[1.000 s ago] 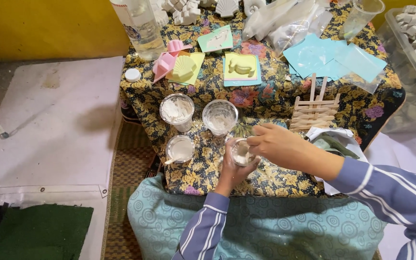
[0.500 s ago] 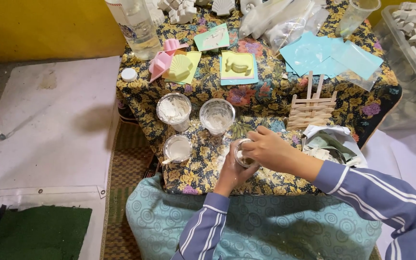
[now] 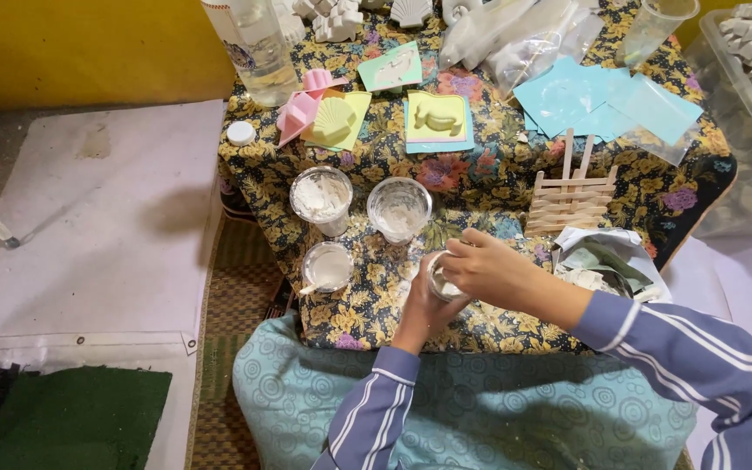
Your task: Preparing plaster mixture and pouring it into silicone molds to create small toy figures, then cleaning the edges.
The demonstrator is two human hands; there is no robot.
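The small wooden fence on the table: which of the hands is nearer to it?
Right. The right hand lies just below-left of the wooden fence; the left hand sits farther left, holding a cup.

head view, looking down

your one head camera faced steeply down, fairly near the floral table (image 3: 480, 174).

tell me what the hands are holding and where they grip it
The left hand cups a small clear plastic cup with white residue from below, around its side. The right hand covers its rim from above; whether those fingers pinch anything cannot be told.
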